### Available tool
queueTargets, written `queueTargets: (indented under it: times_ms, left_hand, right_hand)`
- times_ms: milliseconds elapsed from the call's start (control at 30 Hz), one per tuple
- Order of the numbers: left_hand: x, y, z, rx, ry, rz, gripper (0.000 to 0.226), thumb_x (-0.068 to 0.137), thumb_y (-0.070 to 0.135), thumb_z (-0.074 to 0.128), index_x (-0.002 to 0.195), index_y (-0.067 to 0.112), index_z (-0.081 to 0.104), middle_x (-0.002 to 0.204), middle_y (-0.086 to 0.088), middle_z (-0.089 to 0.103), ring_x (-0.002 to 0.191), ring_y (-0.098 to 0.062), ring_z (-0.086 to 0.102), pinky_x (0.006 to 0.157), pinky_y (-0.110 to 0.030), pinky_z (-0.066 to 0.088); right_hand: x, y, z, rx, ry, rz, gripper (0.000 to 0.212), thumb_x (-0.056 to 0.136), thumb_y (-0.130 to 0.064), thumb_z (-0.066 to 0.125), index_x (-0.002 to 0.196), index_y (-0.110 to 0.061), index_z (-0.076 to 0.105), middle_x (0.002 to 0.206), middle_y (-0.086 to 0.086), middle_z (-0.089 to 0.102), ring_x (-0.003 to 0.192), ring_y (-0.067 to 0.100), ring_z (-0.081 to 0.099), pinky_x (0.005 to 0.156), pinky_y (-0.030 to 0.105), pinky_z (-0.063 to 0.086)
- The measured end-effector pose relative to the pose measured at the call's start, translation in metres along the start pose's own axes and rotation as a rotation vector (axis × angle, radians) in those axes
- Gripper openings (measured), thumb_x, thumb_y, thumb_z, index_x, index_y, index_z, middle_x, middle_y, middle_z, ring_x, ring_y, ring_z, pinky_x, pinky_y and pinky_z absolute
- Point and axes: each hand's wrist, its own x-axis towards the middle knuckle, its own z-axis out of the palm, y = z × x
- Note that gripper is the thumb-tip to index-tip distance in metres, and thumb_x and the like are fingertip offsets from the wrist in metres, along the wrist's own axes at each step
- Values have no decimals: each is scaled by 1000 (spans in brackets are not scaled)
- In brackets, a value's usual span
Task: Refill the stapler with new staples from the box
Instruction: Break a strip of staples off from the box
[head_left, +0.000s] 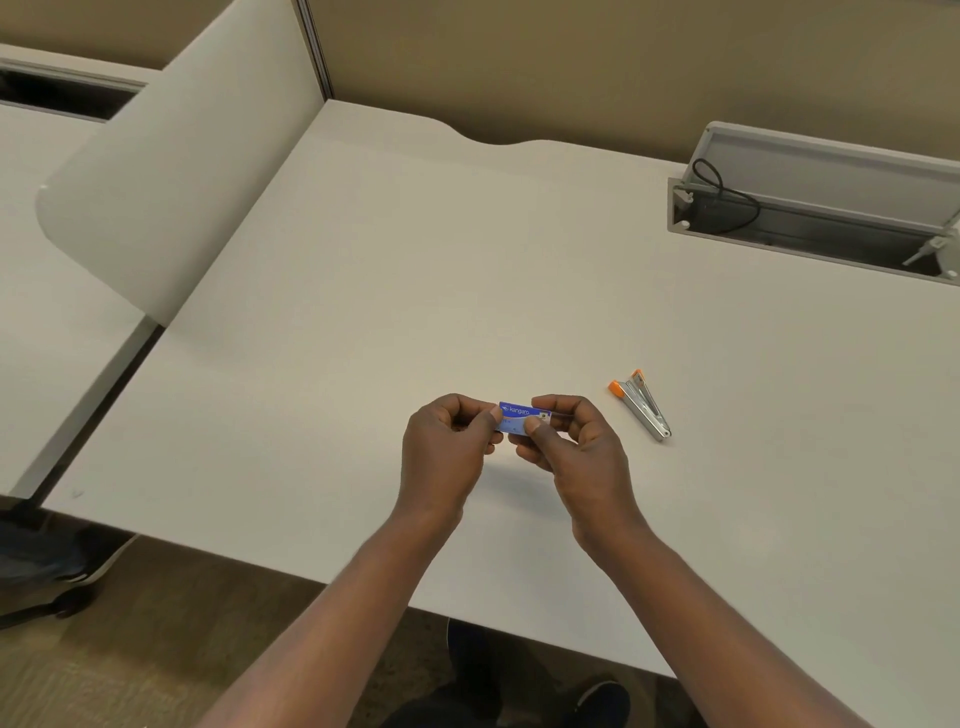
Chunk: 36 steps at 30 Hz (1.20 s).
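A small blue staple box (519, 413) with white lettering is held above the white desk (363, 312) between both hands. My left hand (449, 449) pinches its left end and my right hand (574, 441) grips its right end, thumb on the front face. To the right on the desk lies a small silver stapler (644, 408) with orange ends, apart from both hands. Whether the box is open cannot be told.
A curved white divider panel (171, 171) stands at the left of the desk. An open grey cable tray (810, 218) with a black cable sits at the back right. The desk's front edge runs just below my wrists; shoes show on the floor beneath.
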Motion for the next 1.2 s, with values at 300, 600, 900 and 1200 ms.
queueTargets:
  times_ms: [300,600,900,1200]
  left_hand:
    - [-20,-13,3,416,5,412,45,82,20,81,123,18,62,110,6,58,91,-10,59,76,-6,42]
    - [10,-28,-25,429,261,435,39,79,26,84,111,16,63,101,5,60,84,-12,57,73,-8,41]
    - [75,-67,-90,602,535,157,54,80,38,82,125,16,63,125,-9,57,119,-32,52,96,-43,35]
    - [104,-69,-95,744,562,120,68,73,51,84,128,17,62,127,-11,52,122,-35,47,94,-45,33]
  right_hand:
    - [3,-1,12,3,-21,78,11,95,-13,71,106,-14,69,111,16,74,94,29,77,71,27,60]
    - [4,7,30,-76,-153,103,17,99,-25,65,116,-26,70,110,-1,78,94,14,77,83,33,62]
    - [12,27,20,-187,-92,120,12,97,-28,67,108,-28,71,108,2,73,89,11,75,75,26,60]
    - [13,40,15,-232,-59,139,12,97,-28,67,108,-29,70,107,3,73,95,18,73,82,35,61]
